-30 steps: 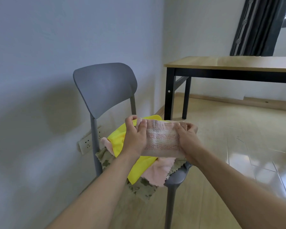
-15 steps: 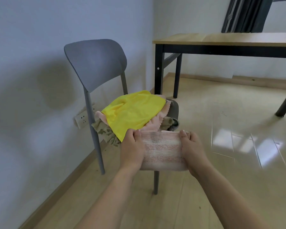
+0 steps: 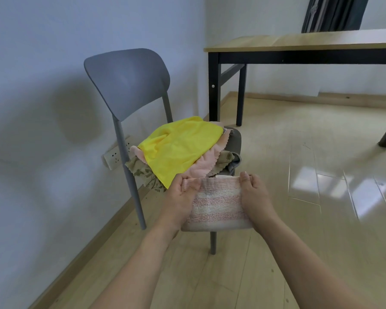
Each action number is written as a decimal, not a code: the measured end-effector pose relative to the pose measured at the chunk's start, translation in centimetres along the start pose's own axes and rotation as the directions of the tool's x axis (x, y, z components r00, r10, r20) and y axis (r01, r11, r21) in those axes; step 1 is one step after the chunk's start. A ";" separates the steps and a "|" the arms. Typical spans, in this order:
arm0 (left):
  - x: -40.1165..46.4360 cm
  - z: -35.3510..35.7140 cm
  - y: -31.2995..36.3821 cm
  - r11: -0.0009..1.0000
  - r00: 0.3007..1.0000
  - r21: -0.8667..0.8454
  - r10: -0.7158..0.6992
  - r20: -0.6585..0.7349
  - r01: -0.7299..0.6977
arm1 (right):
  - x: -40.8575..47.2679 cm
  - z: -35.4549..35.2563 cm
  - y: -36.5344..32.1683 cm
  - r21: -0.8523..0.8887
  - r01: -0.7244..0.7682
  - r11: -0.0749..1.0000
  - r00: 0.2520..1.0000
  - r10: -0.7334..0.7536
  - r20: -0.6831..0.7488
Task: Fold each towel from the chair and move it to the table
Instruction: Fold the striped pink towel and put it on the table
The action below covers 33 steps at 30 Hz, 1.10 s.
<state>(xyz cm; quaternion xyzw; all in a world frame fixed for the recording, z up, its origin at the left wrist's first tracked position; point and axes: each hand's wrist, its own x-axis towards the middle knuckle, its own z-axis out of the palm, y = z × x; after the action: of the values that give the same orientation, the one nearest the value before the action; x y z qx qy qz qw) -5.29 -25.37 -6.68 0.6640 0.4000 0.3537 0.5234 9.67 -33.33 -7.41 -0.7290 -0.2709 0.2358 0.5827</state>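
**Holding a floppy towel by both ends**

Gripping the folded striped towel (image 3: 217, 205) just in front of the chair (image 3: 129, 85), left hand (image 3: 183, 201) and right hand (image 3: 255, 199) pinch opposite side edges. It looks soft, light and limp, so supporting both ends probably keeps the fold.

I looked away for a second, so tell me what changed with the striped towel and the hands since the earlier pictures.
The folded striped towel came off the chair pile toward the person. The left hand and right hand still grip its ends. The yellow towel and the cloths under it stayed put.
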 end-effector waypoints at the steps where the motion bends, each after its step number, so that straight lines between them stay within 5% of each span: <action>1: 0.0 0.1 -0.2 1.000 1.000 -0.001 -0.008 -0.008 0.008 | -0.1 0.1 0.0 0.004 0.010 1.000 1.000 -0.010 0.007; 8: 0.6 0.9 -0.7 0.992 0.984 0.103 0.085 -0.156 -0.070 | 0.6 0.5 0.4 0.010 0.047 0.999 0.999 -0.047 -0.004; 14: 2.0 1.6 -0.6 0.832 0.930 0.518 0.326 -0.167 -0.199 | 2.7 0.5 1.1 -0.120 -0.171 0.978 0.982 0.179 0.064; 21: 13.0 5.3 3.6 0.729 0.832 0.567 0.539 -0.133 -0.383 | 14.0 -1.3 -4.0 -0.214 0.031 0.976 0.997 -0.044 -0.058; 27: 19.6 8.0 12.1 0.755 0.932 0.608 0.357 -0.065 -0.246 | 19.9 -4.4 -12.5 -0.332 0.002 0.943 0.996 -0.030 -0.080; 33: 21.6 8.1 31.5 0.776 0.965 0.601 0.260 -0.027 -0.193 | 22.1 -12.2 -30.2 -0.369 -0.027 0.929 0.999 0.011 -0.047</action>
<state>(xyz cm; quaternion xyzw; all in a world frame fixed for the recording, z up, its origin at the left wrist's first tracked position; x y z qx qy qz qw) 16.28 -13.37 23.59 0.8172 0.4351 0.3067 0.2207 30.47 -22.12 24.06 -0.8332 -0.2903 0.1699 0.4389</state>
